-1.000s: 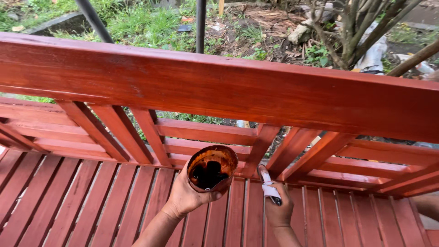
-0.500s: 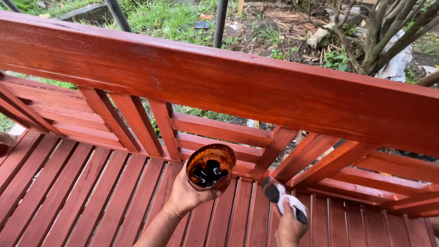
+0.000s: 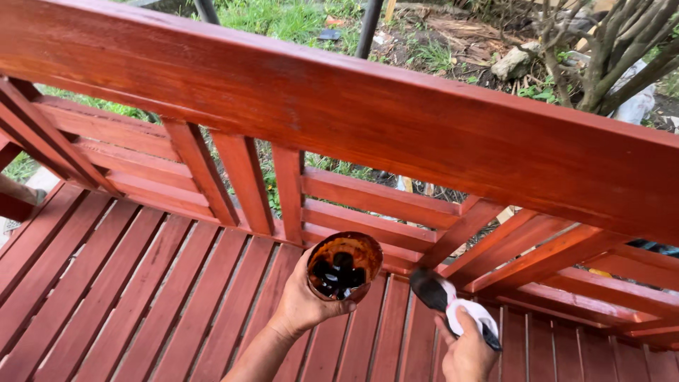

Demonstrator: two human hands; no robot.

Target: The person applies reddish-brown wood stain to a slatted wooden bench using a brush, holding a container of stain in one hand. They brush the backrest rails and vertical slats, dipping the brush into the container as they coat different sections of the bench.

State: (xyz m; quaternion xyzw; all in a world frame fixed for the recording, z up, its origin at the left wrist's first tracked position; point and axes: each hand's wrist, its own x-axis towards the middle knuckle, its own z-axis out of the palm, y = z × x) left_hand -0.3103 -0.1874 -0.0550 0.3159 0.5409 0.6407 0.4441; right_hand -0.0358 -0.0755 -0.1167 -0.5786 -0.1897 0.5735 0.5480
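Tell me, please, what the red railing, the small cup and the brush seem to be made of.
Railing: wood, seemingly, with grain lines under a glossy red-brown stain. Cup in the left hand: probably plastic, thin-rimmed, coated with dark stain inside; uncertain. Brush in the right hand: dark bristles, handle wrapped in white cloth or paper; its material is hidden.

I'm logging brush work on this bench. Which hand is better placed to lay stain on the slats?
Right. The right hand holds the brush, bristles pointing at the bench slats; the left hand is occupied gripping the stain cup.
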